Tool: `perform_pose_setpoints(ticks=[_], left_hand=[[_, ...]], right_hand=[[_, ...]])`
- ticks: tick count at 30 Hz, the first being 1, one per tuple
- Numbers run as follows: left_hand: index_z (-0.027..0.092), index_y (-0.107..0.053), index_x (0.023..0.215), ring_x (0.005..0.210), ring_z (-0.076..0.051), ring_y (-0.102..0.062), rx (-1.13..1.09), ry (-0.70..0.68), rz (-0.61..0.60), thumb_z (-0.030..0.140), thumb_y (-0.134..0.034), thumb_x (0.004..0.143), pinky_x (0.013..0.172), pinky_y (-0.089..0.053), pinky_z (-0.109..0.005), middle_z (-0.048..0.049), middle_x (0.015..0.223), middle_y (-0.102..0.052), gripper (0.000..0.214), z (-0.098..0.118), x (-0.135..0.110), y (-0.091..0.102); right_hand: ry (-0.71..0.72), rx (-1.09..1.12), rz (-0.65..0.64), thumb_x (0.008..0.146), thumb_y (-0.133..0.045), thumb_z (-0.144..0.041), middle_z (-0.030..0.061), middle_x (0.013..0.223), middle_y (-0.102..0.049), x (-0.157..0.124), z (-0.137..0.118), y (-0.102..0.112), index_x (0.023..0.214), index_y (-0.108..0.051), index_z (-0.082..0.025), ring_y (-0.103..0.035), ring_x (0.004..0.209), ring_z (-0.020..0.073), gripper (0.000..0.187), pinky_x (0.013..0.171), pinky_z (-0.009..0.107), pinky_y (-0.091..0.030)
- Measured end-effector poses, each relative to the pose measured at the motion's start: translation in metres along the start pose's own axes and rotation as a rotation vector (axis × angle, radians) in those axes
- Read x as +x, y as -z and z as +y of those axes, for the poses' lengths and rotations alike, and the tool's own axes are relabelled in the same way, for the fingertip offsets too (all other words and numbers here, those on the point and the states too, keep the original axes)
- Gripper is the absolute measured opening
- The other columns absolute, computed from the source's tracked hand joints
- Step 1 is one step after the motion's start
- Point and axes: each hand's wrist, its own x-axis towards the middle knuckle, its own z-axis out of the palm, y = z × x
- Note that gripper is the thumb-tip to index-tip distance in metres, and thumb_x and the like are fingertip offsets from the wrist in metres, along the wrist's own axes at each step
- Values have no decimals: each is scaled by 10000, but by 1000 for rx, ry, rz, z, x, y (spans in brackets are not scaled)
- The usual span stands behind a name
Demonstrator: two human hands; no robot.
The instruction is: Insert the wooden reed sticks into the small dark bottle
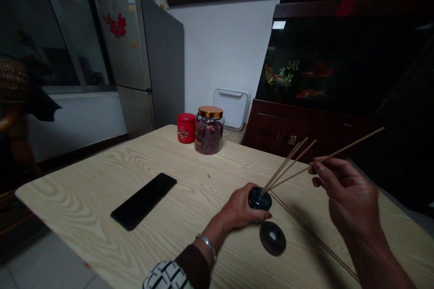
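Observation:
My left hand [235,207] is wrapped round a small dark glossy jar [260,200] on the table, thumb and fingers on either side of it. Several thin tan sticks [286,162] stand in the jar's mouth, leaning to the right. Between thumb and fingertips, my right hand [351,192] pinches another thin stick [356,144]. That stick slants down to the left, its lower end at the jar's mouth. Just in front of the jar lies a dark round disc-like piece [272,238]. More thin sticks [317,238] lie on the tabletop, partly under my right forearm.
A black phone [144,201] lies on the left of the wood-grain table [81,194]. At the far edge stand a red canister [186,128] and a clear jar with a copper-coloured lid [209,133]. Behind are a fridge [162,54] and a fish tank [322,63].

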Motion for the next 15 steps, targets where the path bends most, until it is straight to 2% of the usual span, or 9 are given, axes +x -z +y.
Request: perform_pose_setpoints(ticks=[7,15], left_hand=[[197,-609,1158,895,-207,-607,1,-1,0,441,-863,592,734,-449,-265,-39,1002,-676,666,2,-1,1],[191,-609,1140,880,-201,-600,-1,-9,7,435,-857,592,732,-447,-266,-30,977,-674,649,0,0,-1]], right_hand=[[13,-94,-200,811,-716,-390,13,878,-661,-11,3,-12,931,-680,-222,-564,663,130,210,587,258,-482],[-16,-244,-423,873,-618,-443,35,851,-681,-20,26,-26,945,-654,-200,-621,730,178,256,611,283,-487]])
